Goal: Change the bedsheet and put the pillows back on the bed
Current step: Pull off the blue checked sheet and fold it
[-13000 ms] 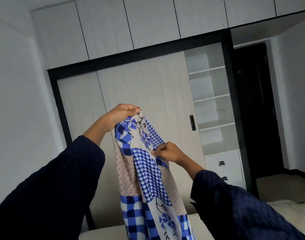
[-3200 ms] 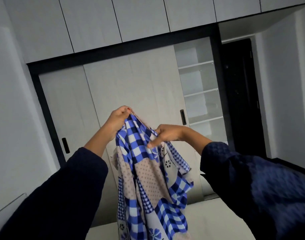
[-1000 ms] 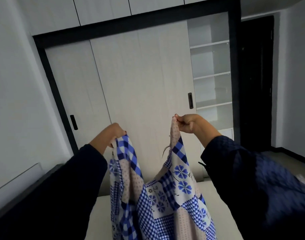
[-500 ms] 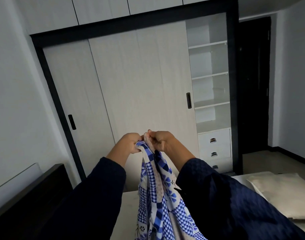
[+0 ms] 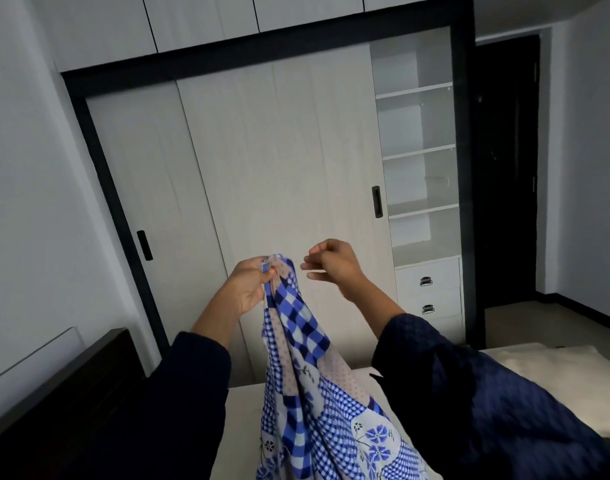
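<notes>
Bedsheet [image 5: 296,327]: patchwork of blue-and-white gingham, beige dotted squares and white panels with blue flowers.
Bedsheet state: bunched into a narrow hanging column, gathered at the top, where the left hand [image 5: 248,289] pinches it.
Bedsheet lower part: fans out wider over the bed [image 5: 241,420]; it seems to reach the surface, but the contact is cut off by the frame.
Bed: pale bare mattress top with a dark headboard at the left.
Pillow [image 5: 556,375]: cream, lying flat on the bed's far right side.
</notes>
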